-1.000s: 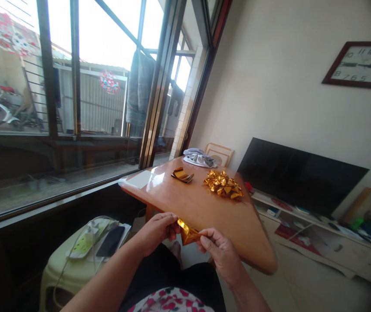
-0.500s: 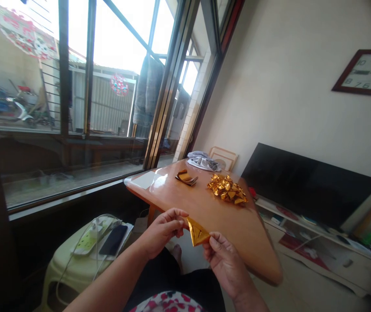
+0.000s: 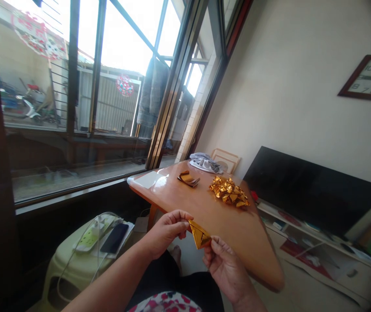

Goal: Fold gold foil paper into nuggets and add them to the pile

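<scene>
Between my two hands is a piece of shiny gold foil paper point(image 3: 200, 235), folded into a pointed, roughly triangular shape. My left hand point(image 3: 171, 227) pinches its upper left corner between thumb and fingers. The right corner is gripped by my right hand point(image 3: 222, 260), thumb on top and fingers curled beneath. Both hands hover over my lap at the near edge of the wooden table point(image 3: 237, 229). Farther back on the table lie a small curled stack of gold paper sheets point(image 3: 188, 178) and a heap of folded gold foil pieces point(image 3: 229, 192).
To my left a pale green plastic stool point(image 3: 63, 255) carries a power strip point(image 3: 90, 238), cables and a dark phone point(image 3: 114, 238). Folded cloth point(image 3: 205, 163) sits at the table's far end. A large television point(image 3: 315, 195) stands on a low cabinet at the right.
The gold foil piece has turned so that its flat, folded triangular face shows more. Both hands stay on it. The view has swung slightly left.
</scene>
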Motion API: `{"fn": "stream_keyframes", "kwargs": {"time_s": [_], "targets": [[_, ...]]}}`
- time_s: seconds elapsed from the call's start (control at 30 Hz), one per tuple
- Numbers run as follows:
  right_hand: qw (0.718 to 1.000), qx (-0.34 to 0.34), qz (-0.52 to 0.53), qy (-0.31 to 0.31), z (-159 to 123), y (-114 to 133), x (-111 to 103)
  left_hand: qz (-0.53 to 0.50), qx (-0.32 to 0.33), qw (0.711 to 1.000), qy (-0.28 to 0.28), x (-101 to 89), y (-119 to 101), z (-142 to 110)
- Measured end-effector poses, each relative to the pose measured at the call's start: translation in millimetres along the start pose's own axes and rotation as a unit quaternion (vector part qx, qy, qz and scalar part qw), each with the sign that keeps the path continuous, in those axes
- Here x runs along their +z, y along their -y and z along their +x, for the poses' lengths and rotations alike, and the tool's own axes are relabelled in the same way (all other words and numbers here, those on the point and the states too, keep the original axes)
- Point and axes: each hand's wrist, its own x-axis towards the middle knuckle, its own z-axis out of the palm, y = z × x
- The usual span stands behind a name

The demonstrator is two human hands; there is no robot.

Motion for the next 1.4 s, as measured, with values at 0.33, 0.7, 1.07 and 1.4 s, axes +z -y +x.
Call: {"fn": "stream_keyframes", "kwargs": {"time_s": [0.33, 0.7, 1.07, 1.4], "targets": [[1.000, 0.017, 0.023, -0.006, 0, -1, -3, 0.010, 0.008, 1.000, 0.008, 1.1, -1, 0], [0.993, 0.042, 0.107, 0.006, 2, -4, -7, -0.029, 0.003, 0.999, 0.034, 14.0, 3, -2], [0.991, 0.063, 0.118, 0.003, 3, -11, -8, -0.024, 0.002, 0.999, 0.044, 17.8, 9, -2], [0.992, 0.067, 0.106, -0.012, 5, -12, -11, -0.022, -0.013, 0.999, 0.037, 17.4, 11, -2]]}}
